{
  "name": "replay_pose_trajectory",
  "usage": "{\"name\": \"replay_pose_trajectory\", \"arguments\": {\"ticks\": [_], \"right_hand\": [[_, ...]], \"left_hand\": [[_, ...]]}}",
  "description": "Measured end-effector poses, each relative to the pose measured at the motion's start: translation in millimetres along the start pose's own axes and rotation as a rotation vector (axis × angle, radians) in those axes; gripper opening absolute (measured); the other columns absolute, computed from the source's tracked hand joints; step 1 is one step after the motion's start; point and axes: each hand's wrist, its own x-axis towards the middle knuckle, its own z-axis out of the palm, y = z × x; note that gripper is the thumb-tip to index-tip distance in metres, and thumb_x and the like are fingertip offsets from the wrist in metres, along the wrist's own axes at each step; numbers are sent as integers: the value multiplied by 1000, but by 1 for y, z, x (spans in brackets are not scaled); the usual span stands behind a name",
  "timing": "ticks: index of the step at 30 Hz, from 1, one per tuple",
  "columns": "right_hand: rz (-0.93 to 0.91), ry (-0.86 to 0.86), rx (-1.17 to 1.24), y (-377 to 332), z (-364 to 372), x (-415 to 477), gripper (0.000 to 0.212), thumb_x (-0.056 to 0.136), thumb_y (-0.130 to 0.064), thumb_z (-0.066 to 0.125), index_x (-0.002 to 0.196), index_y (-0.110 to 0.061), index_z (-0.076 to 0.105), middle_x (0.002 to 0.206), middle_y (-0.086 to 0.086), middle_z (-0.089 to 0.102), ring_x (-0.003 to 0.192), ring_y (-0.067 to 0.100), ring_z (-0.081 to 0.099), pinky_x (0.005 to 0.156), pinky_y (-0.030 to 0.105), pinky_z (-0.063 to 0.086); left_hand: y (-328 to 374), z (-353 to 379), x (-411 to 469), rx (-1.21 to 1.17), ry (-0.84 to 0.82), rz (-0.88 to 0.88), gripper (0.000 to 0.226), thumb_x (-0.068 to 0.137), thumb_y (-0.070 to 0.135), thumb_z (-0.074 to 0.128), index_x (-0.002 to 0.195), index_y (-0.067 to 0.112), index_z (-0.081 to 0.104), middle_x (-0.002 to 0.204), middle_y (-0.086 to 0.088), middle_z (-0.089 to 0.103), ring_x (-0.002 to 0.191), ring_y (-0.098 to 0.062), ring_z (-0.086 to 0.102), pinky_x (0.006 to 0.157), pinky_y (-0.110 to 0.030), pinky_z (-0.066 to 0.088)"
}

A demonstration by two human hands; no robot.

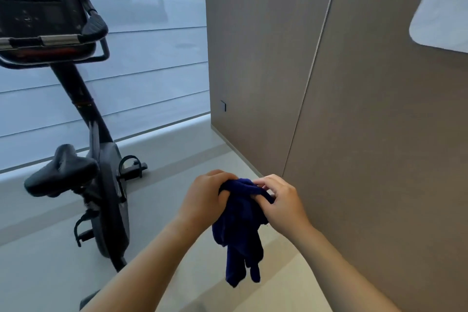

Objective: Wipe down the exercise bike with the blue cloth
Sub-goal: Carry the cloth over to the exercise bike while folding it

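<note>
Raised in mid-air over the smooth pale grey floor (38, 273), left hand (203, 197) and right hand (282, 201) close together, both curled round the bunched top of a crumpled dark blue fabric cloth (238, 233); left fingers wrapped over one side of the bunch, right thumb and fingertips pinching the other; loose ends dangling below the wrists, clear of the floor. Well to the left of the hands, a black upright exercise bike (109, 185) standing on the floor, untouched: black padded saddle (60, 175) nearest the left forearm, strapped black pedal (131, 166) beyond it, slanted black post (76, 99) rising to a dark rectangular console (38, 2) with curved black handlebars (96, 23), far up and left. Behind the bike, past a low pale ledge (164, 139), a wide window covered by a pale grey-blue blind with horizontal bands (152, 58). Straight ahead of the hands and to their right, tall matte taupe wall panels (379, 134) split by thin seams, meeting the floor just beyond the fingertips. Small dark wall plate (223, 105) up ahead on the far panel. High to the right, the rounded corner of a white flat panel (440, 7) on the wall; board or mirror, cannot tell which.
</note>
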Motion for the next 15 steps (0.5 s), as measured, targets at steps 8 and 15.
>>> {"name": "replay_pose_trajectory", "arguments": {"ticks": [8,15], "right_hand": [[15,-88,140,30,33,189,23,90,-22,56,99,-42,64,85,-22,66,80,5,63,65,33,57],[-106,-190,186,61,87,348,26,89,-14,53,100,-35,64,92,-16,66,87,6,61,74,33,55]], "left_hand": [[-72,-30,163,82,59,-55,33,84,7,49,100,30,66,95,18,59,81,-6,55,66,-13,42],[-149,-47,283,189,144,-165,37,86,6,46,105,30,65,103,14,61,86,-8,56,71,-24,47]]}}
